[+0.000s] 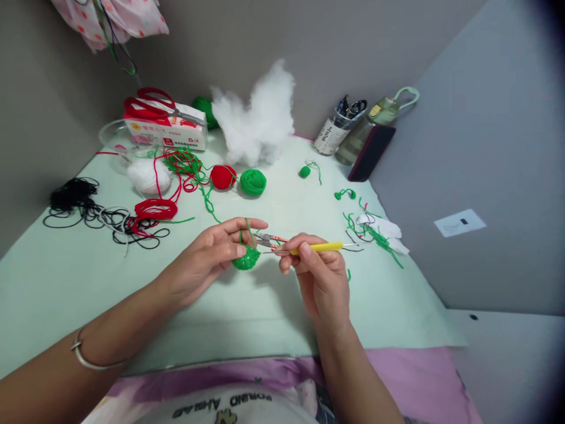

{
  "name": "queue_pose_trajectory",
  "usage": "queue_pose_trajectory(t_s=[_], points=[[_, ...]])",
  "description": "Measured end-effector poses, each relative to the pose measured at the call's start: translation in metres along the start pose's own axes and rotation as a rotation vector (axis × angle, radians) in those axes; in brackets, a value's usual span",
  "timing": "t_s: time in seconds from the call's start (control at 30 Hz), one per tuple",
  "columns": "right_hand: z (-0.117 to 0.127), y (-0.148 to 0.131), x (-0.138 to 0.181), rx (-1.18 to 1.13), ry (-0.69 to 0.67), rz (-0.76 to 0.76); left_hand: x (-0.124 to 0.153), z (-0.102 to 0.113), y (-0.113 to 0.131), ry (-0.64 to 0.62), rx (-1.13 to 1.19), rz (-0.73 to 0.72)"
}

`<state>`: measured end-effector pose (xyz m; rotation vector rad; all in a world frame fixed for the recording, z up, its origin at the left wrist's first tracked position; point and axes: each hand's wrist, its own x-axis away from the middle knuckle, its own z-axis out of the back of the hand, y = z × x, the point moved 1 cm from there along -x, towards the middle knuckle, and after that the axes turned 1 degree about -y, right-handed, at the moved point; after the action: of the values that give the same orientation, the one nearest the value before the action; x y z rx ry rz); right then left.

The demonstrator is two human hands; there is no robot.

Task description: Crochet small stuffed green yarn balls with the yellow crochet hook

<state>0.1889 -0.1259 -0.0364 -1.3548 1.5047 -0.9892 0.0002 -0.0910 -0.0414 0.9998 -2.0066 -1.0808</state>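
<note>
My left hand (pixel 212 253) pinches a small round green crochet piece (pixel 246 259) between thumb and fingers. Green yarn loops over its raised index finger and trails back across the table. In my right hand (pixel 318 271) is a crochet hook (pixel 320 247) with a yellow handle, held like a pen. Its thin metal shaft points left and meets the right edge of the green piece; whether the tip is inside a stitch is too small to tell. Just behind the hook lie small snips (pixel 266 239) with orange-red handles, partly hidden by my right fingers.
Green (pixel 253 183) and red yarn balls (pixel 223 176) sit mid-table, with tangled yarn and black cord (pixel 75 197) at left. White stuffing (pixel 256 118), a tissue pack (pixel 165 131) bearing red scissors (pixel 152 106), a pen cup (pixel 331 135), bottle and phone (pixel 372 152) stand behind. Yarn scraps (pixel 375 229) lie right.
</note>
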Motion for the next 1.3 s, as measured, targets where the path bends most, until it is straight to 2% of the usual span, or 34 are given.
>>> queue_pose_trajectory(t_s=[0.17, 0.3, 0.43, 0.57, 0.73, 0.8, 0.97, 1.1, 1.3], points=[[0.005, -0.005, -0.001, -0.009, 0.044, 0.003, 0.002, 0.005, 0.001, 0.025, -0.076, -0.033], [0.009, -0.007, -0.003, -0.031, 0.022, -0.04, 0.003, 0.003, 0.002, 0.019, -0.148, -0.056], [0.007, -0.004, -0.004, -0.068, 0.007, -0.038, 0.003, -0.001, 0.001, 0.004, -0.118, -0.041], [0.003, 0.0, 0.0, 0.006, 0.008, 0.048, 0.003, -0.005, -0.002, -0.022, -0.066, 0.005], [0.001, 0.001, 0.006, 0.246, 0.115, 0.307, 0.002, -0.007, -0.007, -0.025, -0.048, 0.008], [0.001, 0.001, 0.007, 0.283, 0.146, 0.363, 0.002, -0.006, -0.008, -0.003, -0.065, 0.014], [0.001, 0.0, 0.008, 0.246, 0.128, 0.398, 0.002, -0.004, -0.009, 0.011, -0.076, 0.009], [0.0, 0.0, 0.009, 0.254, 0.074, 0.39, 0.003, -0.006, -0.008, 0.003, -0.091, -0.005], [-0.001, -0.001, 0.01, 0.293, 0.063, 0.373, 0.003, -0.005, -0.006, 0.013, -0.108, -0.009]])
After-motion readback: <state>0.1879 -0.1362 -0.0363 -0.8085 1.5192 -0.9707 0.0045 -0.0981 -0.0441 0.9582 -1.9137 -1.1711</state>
